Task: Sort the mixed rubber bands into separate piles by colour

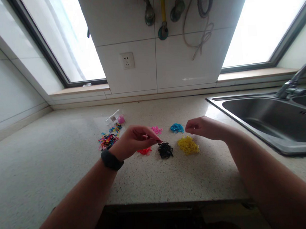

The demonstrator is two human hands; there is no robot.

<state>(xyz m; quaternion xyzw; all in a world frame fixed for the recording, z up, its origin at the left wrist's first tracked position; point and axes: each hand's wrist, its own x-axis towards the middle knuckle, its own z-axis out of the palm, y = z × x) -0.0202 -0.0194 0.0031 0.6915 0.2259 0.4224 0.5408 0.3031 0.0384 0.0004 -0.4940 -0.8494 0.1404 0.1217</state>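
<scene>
Small rubber bands lie sorted by colour on a speckled counter (65, 149): a black pile (165, 150), a yellow pile (188, 145), a blue pile (176, 127), a pink pile (156, 129) and a red pile (144, 151). A mixed heap (107, 140) lies to the left. My left hand (134, 140), with a dark wristband, hovers just above the black pile, fingers pinched on something small I cannot make out. My right hand (203, 127) hangs over the yellow pile, fingers curled together.
A steel sink (275, 119) with a tap (296, 80) fills the right side. A clear plastic bag with a pink item (116, 118) lies behind the mixed heap. A wall socket (127, 60) and hoses hang on the tiled wall behind.
</scene>
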